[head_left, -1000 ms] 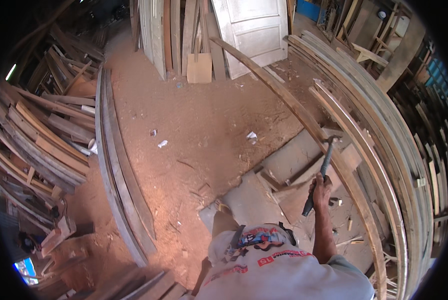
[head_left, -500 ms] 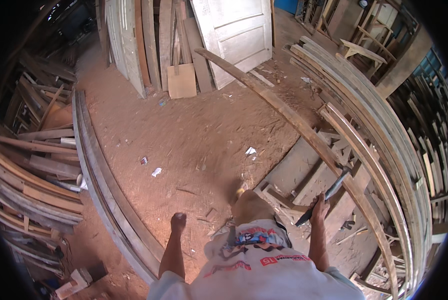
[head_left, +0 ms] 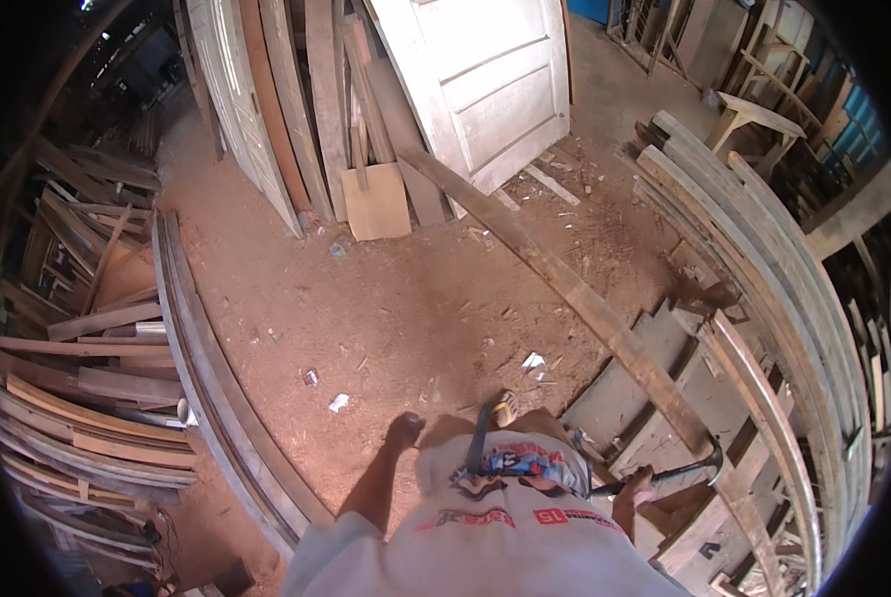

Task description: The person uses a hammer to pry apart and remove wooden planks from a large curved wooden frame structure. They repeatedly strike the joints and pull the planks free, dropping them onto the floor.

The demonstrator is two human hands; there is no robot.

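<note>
My right hand [head_left: 640, 488] is wrapped round the handle of a dark claw hammer [head_left: 676, 479], held at my right side. Its curved head overlaps a long brown plank [head_left: 585, 310]; I cannot tell whether they touch. That plank runs from the white door at the back to the lower right. My left hand [head_left: 405, 430] hangs in front of my left side, fingers curled, with nothing visible in it. A dark narrow strip [head_left: 480, 438] shows upright against the front of my shirt; its kind is unclear.
Long timbers [head_left: 764, 269] are stacked along the right. At the left, a long board [head_left: 198, 348] borders piled wood [head_left: 97, 398]. A white panelled door [head_left: 485, 80] and other boards lean at the back. Paper scraps [head_left: 339, 402] and wood chips litter the dirt floor.
The view has shifted, with the door and planks lower and further right. The hammer has swung from a steep slant to nearly level. My left hand has come closer to my body.
</note>
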